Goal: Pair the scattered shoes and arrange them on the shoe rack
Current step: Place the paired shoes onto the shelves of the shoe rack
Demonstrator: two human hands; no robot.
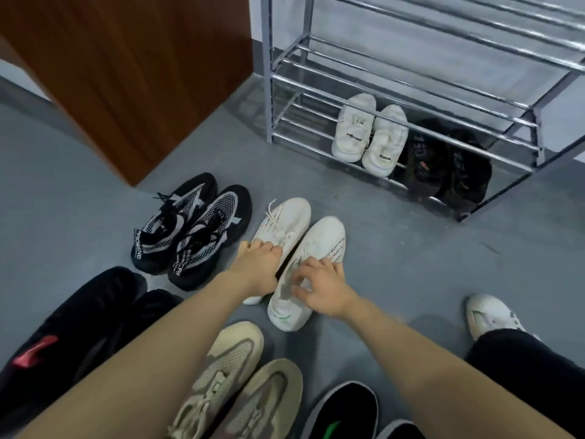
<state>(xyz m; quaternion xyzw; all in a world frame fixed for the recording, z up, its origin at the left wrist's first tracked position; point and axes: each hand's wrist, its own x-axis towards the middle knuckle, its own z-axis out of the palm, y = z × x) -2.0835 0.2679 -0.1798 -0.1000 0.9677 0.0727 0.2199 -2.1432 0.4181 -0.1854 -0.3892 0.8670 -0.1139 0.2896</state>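
Two white knit sneakers lie side by side on the grey floor, toes toward the metal shoe rack (405, 109). My left hand (258, 264) grips the left white sneaker (285, 223) at its collar. Over the laces of the right white sneaker (323, 239), my right hand (323, 283) has its fingers curled onto the tongue. On the rack's lowest shelf stand a white pair (370, 134) and a dark pair (449, 169). A black-and-white mesh pair (193, 229) sits to the left of the white sneakers.
A beige pair (240, 375) lies near me at the bottom centre. Black shoes with red marks (72, 324) sit at the left, and a black shoe with green (342, 413) at the bottom. A brown wooden cabinet (133, 74) stands left of the rack. My own white shoe (490, 315) is at the right.
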